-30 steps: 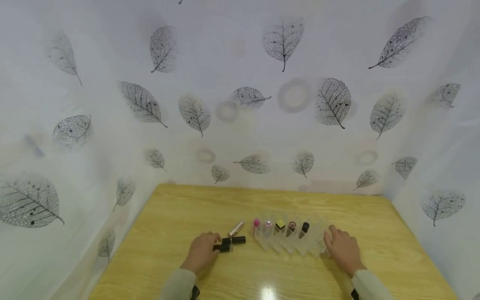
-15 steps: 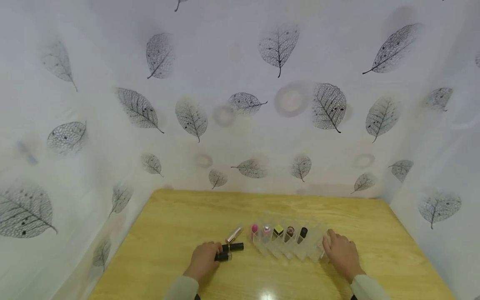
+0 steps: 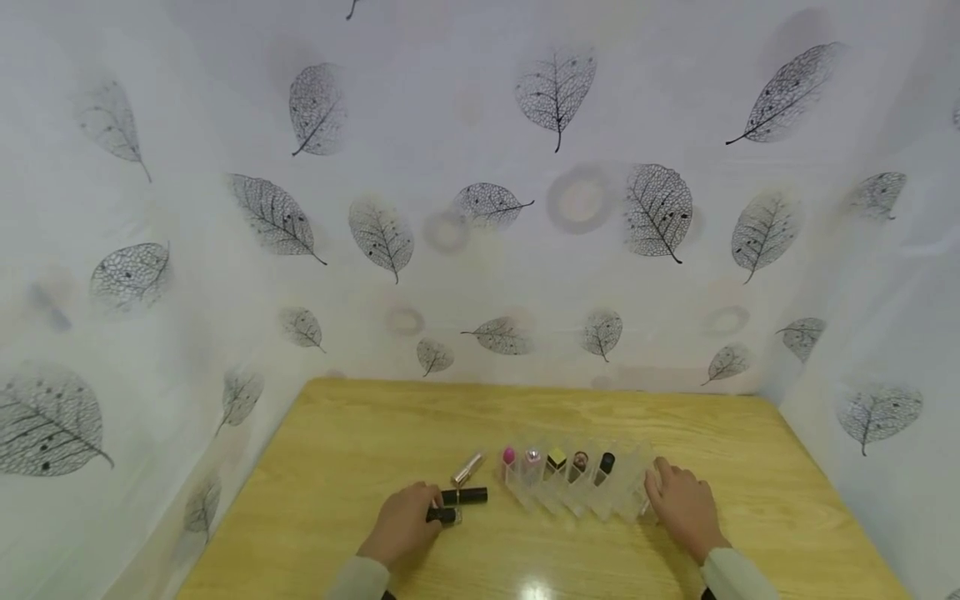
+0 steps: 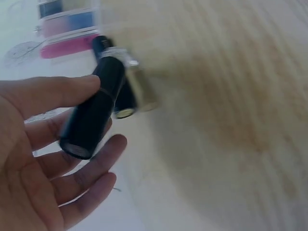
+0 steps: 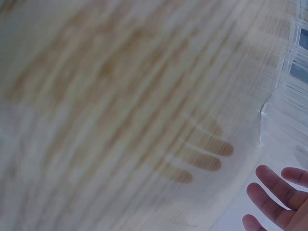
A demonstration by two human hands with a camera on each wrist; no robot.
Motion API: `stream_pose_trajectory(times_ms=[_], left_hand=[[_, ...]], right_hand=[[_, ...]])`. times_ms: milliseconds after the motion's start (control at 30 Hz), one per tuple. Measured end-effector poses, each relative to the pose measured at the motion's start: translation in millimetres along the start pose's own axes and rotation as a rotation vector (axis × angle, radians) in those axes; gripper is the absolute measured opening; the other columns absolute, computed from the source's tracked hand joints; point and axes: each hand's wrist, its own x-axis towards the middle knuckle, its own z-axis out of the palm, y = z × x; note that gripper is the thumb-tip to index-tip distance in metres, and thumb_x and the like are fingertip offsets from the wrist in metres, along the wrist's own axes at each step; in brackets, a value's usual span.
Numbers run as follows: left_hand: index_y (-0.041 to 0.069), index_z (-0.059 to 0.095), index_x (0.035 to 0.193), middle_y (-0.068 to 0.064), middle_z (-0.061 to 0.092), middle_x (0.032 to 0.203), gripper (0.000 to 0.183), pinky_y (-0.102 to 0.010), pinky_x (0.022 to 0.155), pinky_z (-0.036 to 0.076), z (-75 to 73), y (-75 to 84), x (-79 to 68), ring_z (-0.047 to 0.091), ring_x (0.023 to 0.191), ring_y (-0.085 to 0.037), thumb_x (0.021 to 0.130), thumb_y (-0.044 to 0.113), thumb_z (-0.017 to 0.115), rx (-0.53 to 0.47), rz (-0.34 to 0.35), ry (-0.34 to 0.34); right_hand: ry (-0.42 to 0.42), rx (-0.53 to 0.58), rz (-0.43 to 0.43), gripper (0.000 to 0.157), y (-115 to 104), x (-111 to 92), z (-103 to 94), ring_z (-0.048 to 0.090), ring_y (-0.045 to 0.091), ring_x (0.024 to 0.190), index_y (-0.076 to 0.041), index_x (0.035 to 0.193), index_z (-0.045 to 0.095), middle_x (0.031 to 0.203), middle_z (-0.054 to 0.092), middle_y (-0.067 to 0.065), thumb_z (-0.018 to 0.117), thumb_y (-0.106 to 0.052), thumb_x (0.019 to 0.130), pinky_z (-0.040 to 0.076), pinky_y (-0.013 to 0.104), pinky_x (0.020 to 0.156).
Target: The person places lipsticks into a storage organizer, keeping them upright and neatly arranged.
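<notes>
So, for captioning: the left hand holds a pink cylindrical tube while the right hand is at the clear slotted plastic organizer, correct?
Not pink: the left hand holds a black cylindrical tube, as the left wrist view shows. The rest stands.

Black tube (image 4: 92,118) with clear end pinched in my left hand (image 3: 401,521), tip toward 3 o'clock; clear slotted rack (image 3: 630,487), five cosmetics in it, at its 2 o'clock.
</notes>
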Motion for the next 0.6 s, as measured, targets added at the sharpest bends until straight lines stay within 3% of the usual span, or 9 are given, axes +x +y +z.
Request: stream_pose_trajectory(times_ms=[233, 467, 600], left_hand=[[0.013, 0.064, 0.093, 0.004, 0.059, 0.089, 0.019, -0.024, 0.068, 0.052, -29.8, 15.5, -5.4, 0.057, 0.079, -0.007, 0.078, 0.014, 0.075, -0.199, 0.089, 0.056], [0.019, 0.064, 0.100, 0.007, 0.063, 0.097, 0.024, -0.026, 0.080, 0.053, -57.3, 47.1, -1.4, 0.058, 0.086, -0.003, 0.078, 0.016, 0.075, -0.349, 0.244, 0.209], [0.016, 0.064, 0.103, 0.007, 0.063, 0.099, 0.028, -0.023, 0.079, 0.052, -66.8, 66.2, 0.0, 0.058, 0.086, -0.002, 0.078, 0.014, 0.075, -0.437, 0.345, 0.292]], right_hand=[[0.001, 0.005, -0.009, 0.043, -4, -2, -4.7, 0.062, 0.036, 0.077, 0.005, 0.117, 0.052, 0.097, 0.067, 0.022, 0.036, -0.032, 0.099, 0.048, 0.050, 0.059], [0.055, -0.001, -0.035, 0.041, -4, -3, -5.8, 0.062, 0.035, 0.071, 0.006, 0.116, 0.052, 0.090, 0.067, 0.022, 0.038, -0.029, 0.099, 0.048, 0.048, 0.055], [0.054, -0.001, -0.036, 0.041, -3, -3, -5.2, 0.062, 0.035, 0.072, 0.007, 0.116, 0.052, 0.091, 0.067, 0.022, 0.039, -0.028, 0.099, 0.048, 0.049, 0.056]])
